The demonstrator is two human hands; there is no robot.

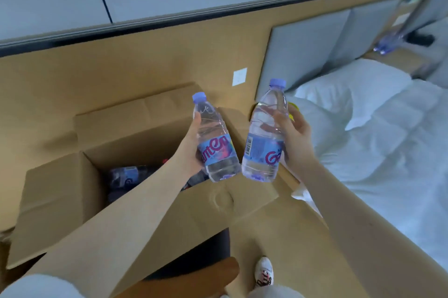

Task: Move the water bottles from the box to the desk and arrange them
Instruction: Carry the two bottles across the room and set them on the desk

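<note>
2 clear plastic water bottles with lilac caps and blue labels are up in the air over the open brown cardboard box, 1 in each hand. The left-hand bottle sits in the left hand, which wraps the label band from the bottle's left side, thumb lying up along the shoulder. The cap and the base both stick out past the grip. The right-hand bottle is clamped in the right hand, fingers curled round the upper body from the right and thumb laid across the front. Its label and base hang clear below the fingers. Both bottles tilt so their bases come just beside each other while the caps lean apart.

Down inside the box lie more labelled bottles in shadow. Against the box's right side is a bed with white bedding. Beyond the bed, blurred, a few more bottles on a wooden surface can be made out. A white sneaker shows on the floor below.
</note>
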